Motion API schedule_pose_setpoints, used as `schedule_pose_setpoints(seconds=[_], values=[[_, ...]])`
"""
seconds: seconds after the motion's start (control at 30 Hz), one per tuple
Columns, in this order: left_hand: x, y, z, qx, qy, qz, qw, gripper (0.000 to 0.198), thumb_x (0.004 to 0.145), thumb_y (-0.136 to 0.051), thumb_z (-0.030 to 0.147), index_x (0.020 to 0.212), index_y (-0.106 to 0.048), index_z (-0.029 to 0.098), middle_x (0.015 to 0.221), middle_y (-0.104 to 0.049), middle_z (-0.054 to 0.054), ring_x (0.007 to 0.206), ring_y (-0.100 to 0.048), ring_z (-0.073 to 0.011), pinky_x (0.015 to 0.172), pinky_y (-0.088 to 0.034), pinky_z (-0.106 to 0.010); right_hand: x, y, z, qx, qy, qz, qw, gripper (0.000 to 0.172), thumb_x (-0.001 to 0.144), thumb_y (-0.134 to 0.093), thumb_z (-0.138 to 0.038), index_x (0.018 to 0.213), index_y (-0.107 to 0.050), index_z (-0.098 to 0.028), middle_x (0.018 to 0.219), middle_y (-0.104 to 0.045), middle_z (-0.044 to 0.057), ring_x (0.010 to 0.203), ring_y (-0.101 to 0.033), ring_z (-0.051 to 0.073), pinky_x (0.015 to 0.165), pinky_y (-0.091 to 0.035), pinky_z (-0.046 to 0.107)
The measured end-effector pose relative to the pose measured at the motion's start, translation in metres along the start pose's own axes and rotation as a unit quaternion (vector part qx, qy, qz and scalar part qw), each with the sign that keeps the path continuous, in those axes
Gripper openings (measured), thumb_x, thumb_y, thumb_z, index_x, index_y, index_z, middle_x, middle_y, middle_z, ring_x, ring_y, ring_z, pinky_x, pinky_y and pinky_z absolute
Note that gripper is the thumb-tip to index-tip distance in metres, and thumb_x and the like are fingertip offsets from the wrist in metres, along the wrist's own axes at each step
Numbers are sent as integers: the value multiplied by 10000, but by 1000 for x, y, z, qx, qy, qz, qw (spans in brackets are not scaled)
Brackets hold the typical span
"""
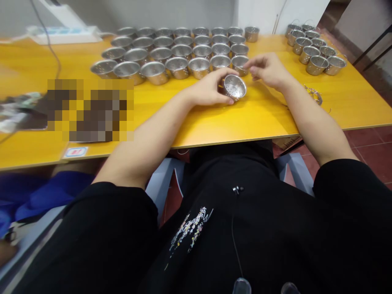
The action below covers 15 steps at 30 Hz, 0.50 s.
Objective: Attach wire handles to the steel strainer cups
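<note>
My left hand (211, 87) grips a small perforated stainless-steel cup (235, 86), thumb and fingers around its side. The cup is tilted, so its open mouth and holed bottom face me. Just right of it, my right hand (266, 70) hovers above the table with fingers curled in a loose pinch. Whatever thin thing those fingers might hold is too small to make out. Behind both hands stand rows of similar perforated cups (178, 67). Under my right forearm lies a small heap of bent metal wires (312, 94), partly covered by the arm.
At the back right stands a group of cups with wire handles (317, 65). A white power strip (64, 34) lies at the back left of the yellow table (211, 130). Left of me are a pixelated dark object (101, 116) and a person's blue clothing (58, 192).
</note>
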<state>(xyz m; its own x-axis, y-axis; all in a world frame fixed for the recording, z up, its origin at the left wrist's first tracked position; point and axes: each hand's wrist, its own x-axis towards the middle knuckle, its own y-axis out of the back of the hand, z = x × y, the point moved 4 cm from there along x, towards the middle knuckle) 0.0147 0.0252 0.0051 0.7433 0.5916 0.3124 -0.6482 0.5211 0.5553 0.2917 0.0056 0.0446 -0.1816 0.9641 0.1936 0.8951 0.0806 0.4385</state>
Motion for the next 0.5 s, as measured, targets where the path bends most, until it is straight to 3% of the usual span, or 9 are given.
schedule_pose_setpoints(seconds=[0.17,0.33,0.5], values=[[0,-1,-1,3,-1,1,1000,1171,686,-1147,585,1754,-738,331,1700,-785,-170,1667,-724,-543,1366,-657,-664,2,-2,11,-70,38,-67,995,215,887,-1086,-489,1047,-963,-417,1021,-899,0,1016,-705,325,1126,-638,537],[1,-1,-4,-1,-4,-7,1000,1184,683,-1154,596,1761,-726,360,1667,-798,-153,1661,-717,-547,1361,-639,-678,15,-1,29,-70,93,-124,985,250,854,-1136,-487,898,-905,-402,788,-799,13,932,-721,380,1012,-718,583],[-1,0,3,13,-8,2,1000,1146,665,-1162,564,1721,-772,352,1719,-773,-144,1673,-699,-562,1351,-643,-668,19,6,27,-96,86,-71,989,381,813,-1093,-703,946,-913,-395,798,-820,34,984,-686,360,1081,-634,550]])
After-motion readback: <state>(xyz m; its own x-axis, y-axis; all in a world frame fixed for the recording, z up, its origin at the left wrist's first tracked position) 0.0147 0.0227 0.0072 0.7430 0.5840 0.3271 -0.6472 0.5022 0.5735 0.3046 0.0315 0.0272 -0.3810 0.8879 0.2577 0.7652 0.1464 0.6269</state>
